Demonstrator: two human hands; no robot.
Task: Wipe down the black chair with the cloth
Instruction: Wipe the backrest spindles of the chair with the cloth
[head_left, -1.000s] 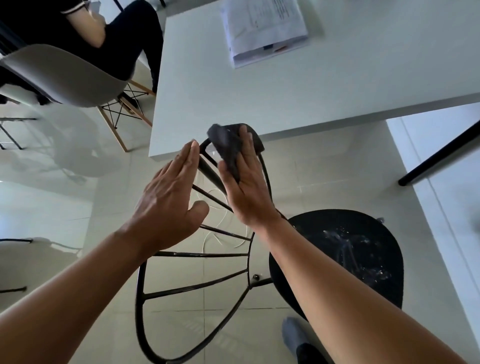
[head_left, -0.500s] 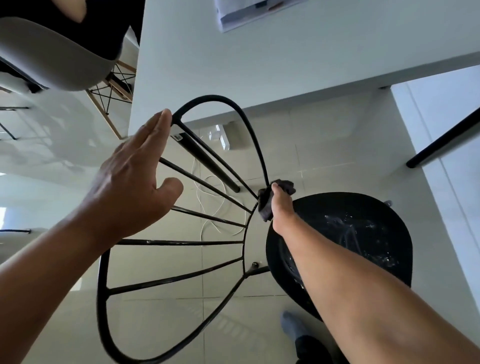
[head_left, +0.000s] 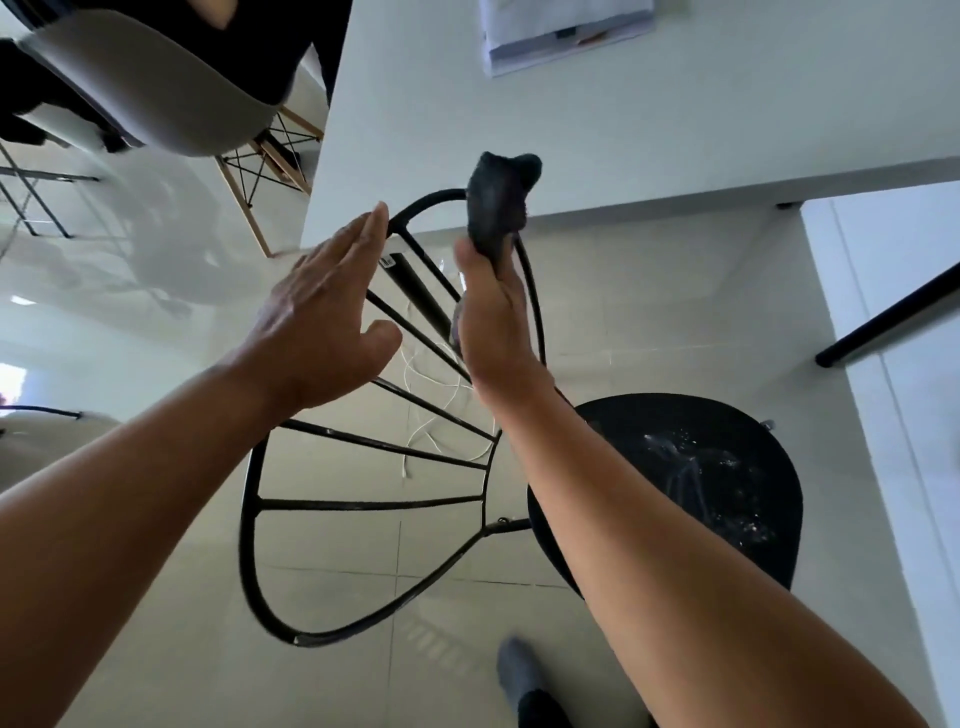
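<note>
The black metal chair with a round seat and a looped wire back (head_left: 374, 504) stands on the pale tiled floor (head_left: 311, 597), the top of its back loop just under the near edge of the white desk (head_left: 675, 130); the right hand (head_left: 491, 332) grips a crumpled dark grey cloth (head_left: 496, 200) against the right side of that loop near its top, fingers curled round the fabric (how far they wrap the bar itself is hidden by the cloth); the left hand (head_left: 322, 322) is spread flat with straight fingers, holding nothing, its fingertips near the loop's left side; whether they touch it I cannot tell; a stack of papers (head_left: 563, 31) lies at the desk's far edge; a white shell chair with wooden legs (head_left: 156, 88) stands off the desk's left edge
</note>
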